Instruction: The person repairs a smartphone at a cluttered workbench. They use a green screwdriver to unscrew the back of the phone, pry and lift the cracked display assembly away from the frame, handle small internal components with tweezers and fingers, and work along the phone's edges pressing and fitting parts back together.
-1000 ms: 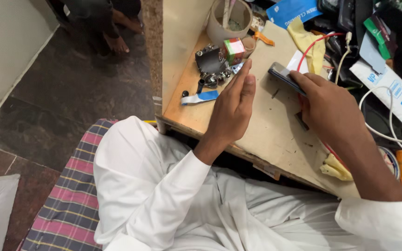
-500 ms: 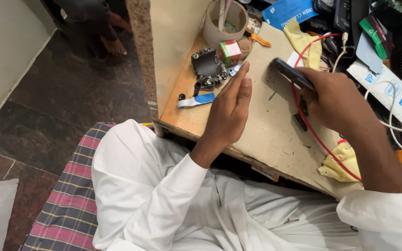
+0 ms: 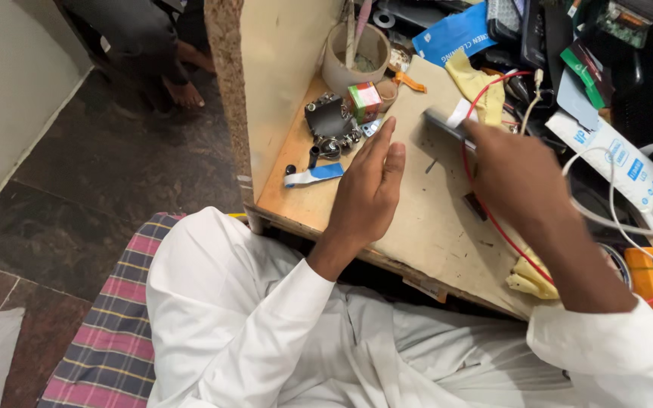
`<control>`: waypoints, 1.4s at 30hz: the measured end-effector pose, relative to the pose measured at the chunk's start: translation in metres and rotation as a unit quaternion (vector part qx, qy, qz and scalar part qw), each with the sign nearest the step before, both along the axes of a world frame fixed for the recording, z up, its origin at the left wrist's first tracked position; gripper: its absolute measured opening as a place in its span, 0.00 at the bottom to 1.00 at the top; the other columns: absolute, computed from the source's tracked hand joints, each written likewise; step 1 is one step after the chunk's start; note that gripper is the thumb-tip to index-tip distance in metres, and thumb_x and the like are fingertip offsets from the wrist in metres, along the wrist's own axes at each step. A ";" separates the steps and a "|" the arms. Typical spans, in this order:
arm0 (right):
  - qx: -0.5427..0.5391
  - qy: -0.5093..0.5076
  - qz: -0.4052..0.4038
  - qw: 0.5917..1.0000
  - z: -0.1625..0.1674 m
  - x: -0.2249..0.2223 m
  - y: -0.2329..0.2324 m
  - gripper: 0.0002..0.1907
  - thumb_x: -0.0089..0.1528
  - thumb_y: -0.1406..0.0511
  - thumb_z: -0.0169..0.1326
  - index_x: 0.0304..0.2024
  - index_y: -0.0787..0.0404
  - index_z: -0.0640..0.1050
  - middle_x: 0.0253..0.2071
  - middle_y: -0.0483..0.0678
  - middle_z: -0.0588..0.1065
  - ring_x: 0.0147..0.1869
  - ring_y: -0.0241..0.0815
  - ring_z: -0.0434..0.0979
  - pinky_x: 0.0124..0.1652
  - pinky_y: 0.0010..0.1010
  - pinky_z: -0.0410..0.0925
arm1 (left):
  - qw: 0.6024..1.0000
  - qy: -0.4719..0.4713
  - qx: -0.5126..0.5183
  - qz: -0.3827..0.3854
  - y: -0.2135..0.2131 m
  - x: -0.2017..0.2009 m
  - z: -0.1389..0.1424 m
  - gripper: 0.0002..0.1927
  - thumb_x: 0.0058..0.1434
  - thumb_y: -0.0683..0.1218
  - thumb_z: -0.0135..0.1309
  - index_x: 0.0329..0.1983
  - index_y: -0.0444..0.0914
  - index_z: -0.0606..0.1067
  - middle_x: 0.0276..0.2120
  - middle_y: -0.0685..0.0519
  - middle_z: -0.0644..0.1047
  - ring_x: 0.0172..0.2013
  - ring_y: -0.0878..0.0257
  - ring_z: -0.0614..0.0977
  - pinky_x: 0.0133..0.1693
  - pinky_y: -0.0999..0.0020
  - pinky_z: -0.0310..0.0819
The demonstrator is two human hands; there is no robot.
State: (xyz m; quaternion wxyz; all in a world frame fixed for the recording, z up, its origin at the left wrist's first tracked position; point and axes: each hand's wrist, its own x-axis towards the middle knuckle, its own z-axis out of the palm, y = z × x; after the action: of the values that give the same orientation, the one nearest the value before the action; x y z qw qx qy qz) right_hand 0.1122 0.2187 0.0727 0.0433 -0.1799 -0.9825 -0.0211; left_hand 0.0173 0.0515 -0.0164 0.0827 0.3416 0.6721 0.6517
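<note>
Two hands over the board (image 3: 425,219): right hand (image 3: 519,177) grips a dark phone (image 3: 447,125) near its far edge; left hand (image 3: 368,193) flat, fingers released, beside parts (image 3: 330,125); best to steady the phone flat, clear of the red wire (image 3: 485,204).

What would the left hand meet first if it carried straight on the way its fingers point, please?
Probably the small red-and-green box; the left hand points up toward it, past a silvery part, though depth is unclear.

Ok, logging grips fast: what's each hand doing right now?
Left hand: open, fingers straight, holding nothing, raised over the workbench.
Right hand: closed around a dark flat device.
</note>
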 end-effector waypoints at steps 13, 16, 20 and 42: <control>0.020 -0.016 0.038 0.999 -0.004 -0.001 0.003 0.15 0.62 0.71 0.50 0.53 0.66 0.75 0.37 0.64 0.79 0.41 0.64 0.80 0.43 0.53 0.71 | 1.000 0.013 -0.003 0.013 -0.001 0.002 -0.002 0.29 0.77 0.54 0.36 0.70 0.28 0.64 0.67 0.34 0.69 0.69 0.43 0.69 0.68 0.59 0.62; 0.047 0.041 0.084 0.994 -0.006 -0.003 0.012 0.22 0.56 0.74 0.51 0.54 0.69 0.73 0.37 0.65 0.78 0.40 0.65 0.79 0.42 0.54 0.71 | 1.000 0.023 0.009 0.012 0.003 -0.001 -0.004 0.29 0.77 0.53 0.37 0.70 0.28 0.64 0.67 0.33 0.69 0.70 0.43 0.68 0.68 0.58 0.60; -0.053 0.011 -0.048 0.997 -0.001 -0.005 0.023 0.16 0.65 0.71 0.53 0.55 0.66 0.73 0.35 0.66 0.78 0.39 0.67 0.78 0.40 0.55 0.70 | 1.000 0.028 0.004 0.012 0.004 -0.002 -0.005 0.28 0.76 0.53 0.38 0.70 0.27 0.64 0.67 0.33 0.69 0.70 0.43 0.69 0.68 0.58 0.60; -0.582 0.281 -0.102 0.756 0.017 0.048 -0.013 0.25 0.57 0.75 0.59 0.58 0.66 0.75 0.44 0.47 0.80 0.43 0.33 0.80 0.42 0.27 0.73 | 0.975 0.164 0.109 0.099 0.038 0.025 0.074 0.08 0.64 0.40 0.60 0.45 0.34 0.79 0.40 0.46 0.81 0.43 0.50 0.83 0.47 0.59 0.77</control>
State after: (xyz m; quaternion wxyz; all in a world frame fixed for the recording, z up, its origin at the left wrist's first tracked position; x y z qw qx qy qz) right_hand 0.1598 0.2061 0.0900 0.2023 -0.2674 -0.7244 0.6023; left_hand 0.0420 0.0890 0.0571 -0.1317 0.3827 0.6319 0.6610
